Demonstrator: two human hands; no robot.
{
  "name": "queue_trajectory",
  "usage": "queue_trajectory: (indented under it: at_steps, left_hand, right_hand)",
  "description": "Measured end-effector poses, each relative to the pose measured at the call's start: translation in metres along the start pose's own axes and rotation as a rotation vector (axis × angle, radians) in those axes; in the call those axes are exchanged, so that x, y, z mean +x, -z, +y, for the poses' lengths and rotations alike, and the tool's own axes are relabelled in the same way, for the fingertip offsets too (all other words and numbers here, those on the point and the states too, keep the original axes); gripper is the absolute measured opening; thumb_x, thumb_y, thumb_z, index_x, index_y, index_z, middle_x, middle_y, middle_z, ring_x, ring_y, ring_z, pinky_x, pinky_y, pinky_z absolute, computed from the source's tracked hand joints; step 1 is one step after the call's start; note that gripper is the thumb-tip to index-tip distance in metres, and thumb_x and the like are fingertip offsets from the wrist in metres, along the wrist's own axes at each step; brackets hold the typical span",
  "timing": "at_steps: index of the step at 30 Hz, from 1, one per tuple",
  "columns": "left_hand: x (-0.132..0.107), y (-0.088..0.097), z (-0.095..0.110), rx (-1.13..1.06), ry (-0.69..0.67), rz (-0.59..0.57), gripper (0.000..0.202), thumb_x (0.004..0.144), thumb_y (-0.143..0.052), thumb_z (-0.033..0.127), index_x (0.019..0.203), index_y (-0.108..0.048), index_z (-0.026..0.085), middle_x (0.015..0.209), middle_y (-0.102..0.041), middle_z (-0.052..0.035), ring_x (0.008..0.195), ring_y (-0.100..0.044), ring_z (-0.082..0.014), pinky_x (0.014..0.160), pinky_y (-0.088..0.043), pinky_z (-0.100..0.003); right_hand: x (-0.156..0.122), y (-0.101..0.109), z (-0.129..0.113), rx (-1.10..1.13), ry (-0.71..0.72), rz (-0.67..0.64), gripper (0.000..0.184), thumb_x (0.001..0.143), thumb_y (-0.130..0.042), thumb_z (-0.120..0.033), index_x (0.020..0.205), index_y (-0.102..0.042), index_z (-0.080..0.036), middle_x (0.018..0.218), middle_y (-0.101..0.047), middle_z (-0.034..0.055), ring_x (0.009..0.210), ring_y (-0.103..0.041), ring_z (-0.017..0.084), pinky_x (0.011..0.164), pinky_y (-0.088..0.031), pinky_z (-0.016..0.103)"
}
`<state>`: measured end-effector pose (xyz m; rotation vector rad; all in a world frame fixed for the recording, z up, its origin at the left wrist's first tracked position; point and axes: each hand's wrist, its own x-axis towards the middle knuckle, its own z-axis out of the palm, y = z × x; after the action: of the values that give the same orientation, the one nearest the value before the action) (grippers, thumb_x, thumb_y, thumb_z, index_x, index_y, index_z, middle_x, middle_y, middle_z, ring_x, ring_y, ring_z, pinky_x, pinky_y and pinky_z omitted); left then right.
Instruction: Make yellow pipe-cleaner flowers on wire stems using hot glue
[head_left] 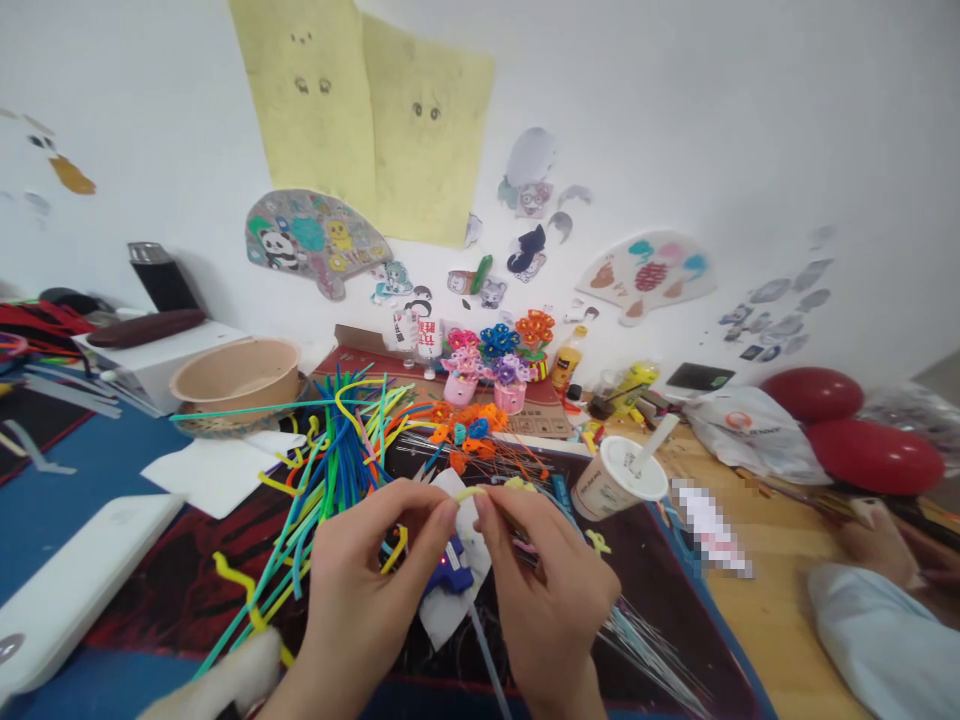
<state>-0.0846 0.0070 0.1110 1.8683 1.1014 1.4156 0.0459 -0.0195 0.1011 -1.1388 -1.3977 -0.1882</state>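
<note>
A short piece of pale yellow pipe cleaner point(469, 493) is stretched between my two hands. My left hand point(367, 570) pinches one end between thumb and forefinger, and my right hand point(547, 580) pinches the other end the same way. Just below the fingertips, a blue hot glue gun point(454, 572) lies on a white paper point(444, 628), partly hidden by my hands. A translucent glue stick point(487, 650) runs from it toward me. Left of my hands spreads a bundle of coloured pipe cleaners point(346, 440). Orange pipe-cleaner flowers point(480, 425) lie beyond my fingers.
A paper cup point(619, 478) with a straw stands right of my hands. Potted pipe-cleaner flowers point(506, 372) stand at the back. A tan basin point(236, 375) and white power bank point(82, 590) are left. Another person's sleeve point(877, 635) is at right, near red balloons point(874, 455).
</note>
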Motion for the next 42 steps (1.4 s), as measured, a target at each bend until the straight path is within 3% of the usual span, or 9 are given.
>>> queue_trajectory:
  at_steps: [7,10,13,19,22,26,31,38,42]
  left_hand:
    - [-0.001,-0.006,0.002,-0.011,-0.006,0.007,0.015,0.086,-0.064,0.024,0.072,-0.067,0.019,0.065,-0.070,0.0026,0.056,-0.062,-0.0110,0.056,-0.049,-0.018]
    - [0.007,0.003,0.001,0.002,0.011,-0.047,0.016,0.086,-0.063,0.026,0.071,-0.067,0.020,0.064,-0.068,0.0036,0.056,-0.060,-0.0106,0.056,-0.047,-0.017]
    - [0.016,0.015,-0.002,0.004,0.049,-0.243,0.026,0.088,-0.058,0.033,0.068,-0.065,0.019,0.060,-0.062,0.0037,0.055,-0.055,-0.0112,0.053,-0.043,-0.019]
    - [0.025,0.022,-0.004,0.046,0.048,-0.462,0.034,0.091,-0.053,0.038,0.066,-0.062,0.018,0.058,-0.059,0.0034,0.055,-0.051,-0.0113,0.052,-0.039,-0.020]
    - [0.021,0.017,-0.004,0.113,-0.022,-0.358,0.027,0.093,-0.053,0.034,0.073,-0.064,0.019,0.062,-0.064,0.0033,0.056,-0.056,-0.0118,0.054,-0.043,-0.020]
    - [0.006,0.010,-0.005,0.421,-0.358,0.046,0.010,0.091,-0.061,0.028,0.085,-0.063,0.020,0.078,-0.070,0.0000,0.070,-0.062,-0.0153,0.067,-0.046,-0.026]
    - [-0.009,0.000,-0.004,0.625,-0.629,0.040,0.009,0.093,-0.059,0.020,0.093,-0.066,0.017,0.081,-0.074,-0.0015,0.072,-0.063,-0.0180,0.071,-0.044,-0.031]
    - [-0.007,0.007,-0.005,0.588,-0.660,-0.055,0.024,0.098,-0.044,0.010,0.093,-0.067,0.016,0.074,-0.073,0.0001,0.064,-0.061,-0.0147,0.067,-0.041,-0.029]
    - [-0.004,0.012,-0.006,0.588,-0.693,-0.086,0.026,0.097,-0.042,0.008,0.096,-0.067,0.016,0.077,-0.074,-0.0011,0.067,-0.060,-0.0158,0.068,-0.042,-0.029]
  right_hand:
    - [-0.011,-0.013,-0.009,0.055,-0.103,0.128,0.014,0.089,-0.061,-0.012,0.082,-0.072,-0.018,0.069,-0.075,0.0049,0.058,-0.069,0.016,0.061,-0.057,0.023]
    - [-0.005,0.000,-0.005,0.205,-0.259,-0.120,0.019,0.091,-0.058,-0.016,0.081,-0.074,-0.017,0.075,-0.076,0.0055,0.067,-0.071,0.017,0.064,-0.056,0.023]
    - [0.011,0.020,0.007,0.359,-0.403,-0.485,0.021,0.091,-0.061,-0.020,0.076,-0.076,-0.018,0.074,-0.073,0.0041,0.071,-0.068,0.016,0.064,-0.054,0.023]
    - [0.031,0.025,0.029,0.618,-0.704,-0.759,0.019,0.080,-0.074,-0.034,0.073,-0.074,-0.016,0.059,-0.063,-0.0020,0.048,-0.053,0.008,0.047,-0.045,0.018]
    - [0.027,0.017,0.031,0.652,-0.767,-0.724,0.023,0.077,-0.077,-0.036,0.068,-0.071,-0.015,0.054,-0.060,-0.0033,0.043,-0.050,0.007,0.043,-0.040,0.017]
    - [0.018,0.011,0.029,0.658,-0.801,-0.545,0.025,0.079,-0.075,-0.036,0.065,-0.070,-0.015,0.050,-0.061,-0.0026,0.041,-0.050,0.007,0.041,-0.039,0.017]
    - [0.015,0.009,0.026,0.699,-0.724,-0.483,0.024,0.081,-0.073,-0.032,0.063,-0.070,-0.015,0.052,-0.063,-0.0018,0.042,-0.051,0.007,0.042,-0.041,0.017]
    - [0.025,0.022,0.029,0.566,-0.561,-0.598,0.019,0.086,-0.069,-0.025,0.069,-0.071,-0.016,0.063,-0.065,-0.0010,0.056,-0.055,0.009,0.054,-0.044,0.018]
    - [0.030,0.024,0.032,0.608,-0.589,-0.631,0.013,0.083,-0.073,-0.025,0.074,-0.071,-0.016,0.066,-0.066,-0.0012,0.058,-0.056,0.009,0.056,-0.045,0.018]
